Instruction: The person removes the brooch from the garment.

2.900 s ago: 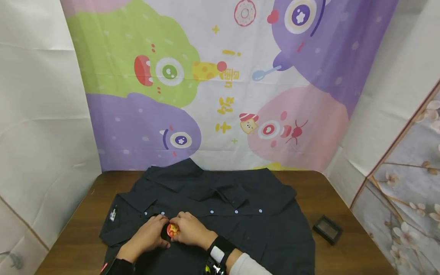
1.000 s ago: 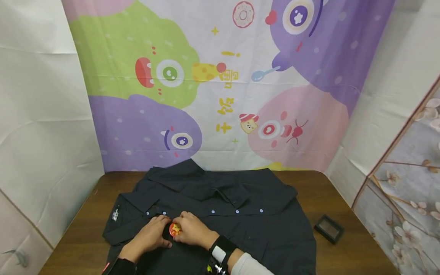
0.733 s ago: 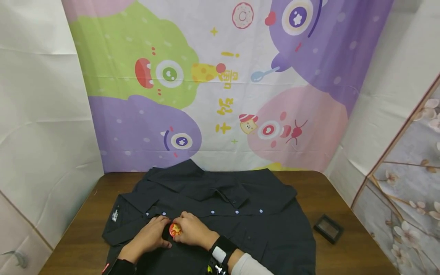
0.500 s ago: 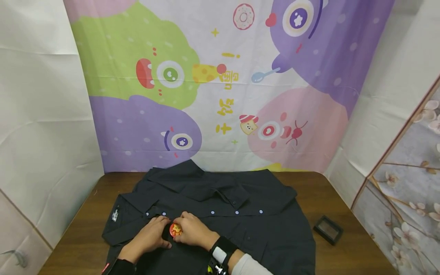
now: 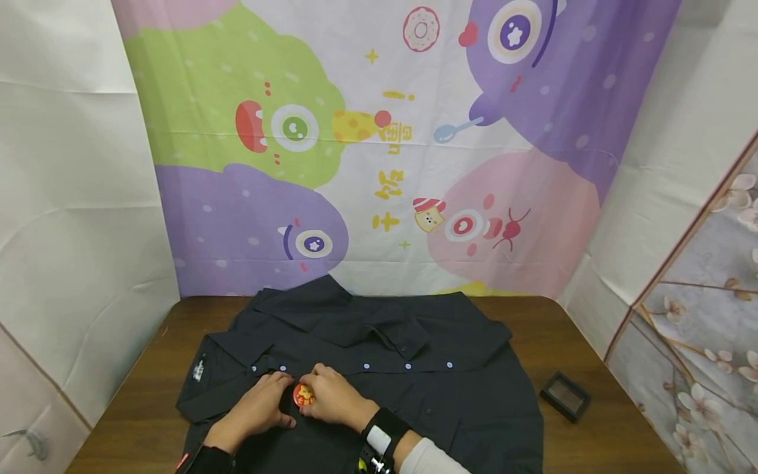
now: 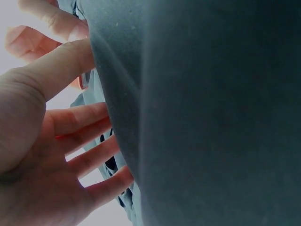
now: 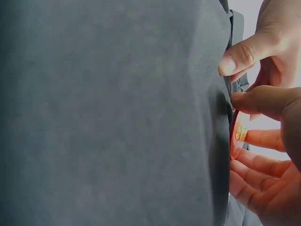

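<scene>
A dark button-up shirt point(image 5: 474, 408) lies spread on the table. On its front sits a round red pin badge point(image 5: 303, 395) with a yellow star. My right hand point(image 5: 331, 397) pinches the badge at its edge; in the right wrist view thumb and fingers stand around the badge point(image 7: 239, 134). My left hand point(image 5: 256, 409) rests on the shirt just left of the badge. Seen from the left wrist, its fingers point(image 6: 101, 153) are spread and fairly straight, tips and thumb touching the cloth. The back of the badge is hidden.
A small black frame-like box point(image 5: 565, 396) lies on the brown table point(image 5: 133, 401), right of the shirt. White buttons point(image 5: 366, 366) run across the shirt. Behind the table hangs a cartoon-print cloth point(image 5: 379, 197), with white sheeting point(image 5: 71, 197) at the left.
Both hands stay nearly in place at the badge. The badge has shifted very slightly to the right, and the whole view has moved a little.
</scene>
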`<state>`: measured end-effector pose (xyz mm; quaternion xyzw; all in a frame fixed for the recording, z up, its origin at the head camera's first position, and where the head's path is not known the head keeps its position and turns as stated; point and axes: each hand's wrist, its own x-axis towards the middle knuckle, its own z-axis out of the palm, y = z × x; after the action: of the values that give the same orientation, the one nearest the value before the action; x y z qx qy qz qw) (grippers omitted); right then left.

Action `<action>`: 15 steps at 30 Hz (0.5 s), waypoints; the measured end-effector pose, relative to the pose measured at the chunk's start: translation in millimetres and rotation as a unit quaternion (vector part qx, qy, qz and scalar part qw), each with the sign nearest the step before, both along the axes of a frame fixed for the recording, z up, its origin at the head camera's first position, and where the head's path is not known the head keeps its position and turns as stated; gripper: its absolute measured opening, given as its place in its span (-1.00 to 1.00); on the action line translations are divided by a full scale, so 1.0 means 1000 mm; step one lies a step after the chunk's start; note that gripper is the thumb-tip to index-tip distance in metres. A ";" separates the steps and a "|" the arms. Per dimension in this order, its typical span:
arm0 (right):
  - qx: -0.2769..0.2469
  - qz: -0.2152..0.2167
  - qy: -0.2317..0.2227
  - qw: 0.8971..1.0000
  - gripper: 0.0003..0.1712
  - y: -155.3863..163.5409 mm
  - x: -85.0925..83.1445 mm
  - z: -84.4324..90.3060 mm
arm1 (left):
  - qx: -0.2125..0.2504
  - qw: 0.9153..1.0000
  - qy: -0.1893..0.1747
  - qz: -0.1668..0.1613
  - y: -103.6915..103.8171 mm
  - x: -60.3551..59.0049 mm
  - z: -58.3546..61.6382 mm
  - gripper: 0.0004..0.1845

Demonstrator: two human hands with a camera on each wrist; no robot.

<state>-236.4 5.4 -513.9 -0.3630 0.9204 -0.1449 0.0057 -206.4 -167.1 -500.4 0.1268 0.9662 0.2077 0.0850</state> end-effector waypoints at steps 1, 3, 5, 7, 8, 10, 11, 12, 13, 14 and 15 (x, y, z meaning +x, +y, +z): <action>0.000 0.000 -0.001 1.000 -0.46 0.000 0.000 0.000 | 0.000 1.000 0.000 0.000 0.000 0.000 0.000 -0.27; 0.000 0.000 -0.002 1.000 -0.46 0.000 0.000 0.000 | -0.003 1.000 -0.001 -0.001 0.000 0.000 0.000 -0.26; 0.000 0.001 -0.002 1.000 -0.45 0.000 0.000 -0.001 | -0.004 1.000 -0.003 -0.002 0.000 0.000 0.000 -0.26; -0.002 0.001 -0.002 1.000 -0.46 0.000 0.000 -0.001 | -0.006 1.000 -0.004 -0.003 0.000 0.000 0.001 -0.25; -0.003 0.001 0.000 1.000 -0.46 0.001 0.000 -0.001 | -0.007 1.000 -0.005 -0.003 0.000 -0.001 0.001 -0.25; -0.004 0.001 0.004 1.000 -0.46 0.001 0.000 -0.002 | -0.006 1.000 -0.006 -0.001 0.000 0.000 0.002 -0.25; -0.006 0.001 0.005 1.000 -0.46 0.001 0.000 -0.002 | -0.007 1.000 -0.006 -0.002 0.000 0.000 0.002 -0.25; -0.007 0.000 0.006 1.000 -0.46 0.001 -0.001 -0.002 | -0.007 1.000 -0.006 -0.002 0.000 0.000 0.003 -0.25; -0.007 0.000 0.007 1.000 -0.46 0.001 -0.001 -0.002 | -0.008 1.000 -0.006 -0.002 0.001 0.000 0.003 -0.25; -0.007 -0.001 0.007 1.000 -0.46 0.001 0.000 -0.001 | -0.008 1.000 -0.007 -0.002 0.001 0.000 0.003 -0.26; -0.008 -0.001 0.007 1.000 -0.45 0.001 -0.001 -0.002 | -0.008 1.000 -0.008 -0.003 0.001 0.000 0.004 -0.26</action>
<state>-237.0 6.8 -515.5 -0.3634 0.9196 -0.1493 -0.0040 -206.7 -166.1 -496.5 0.1268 0.9668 0.2009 0.0944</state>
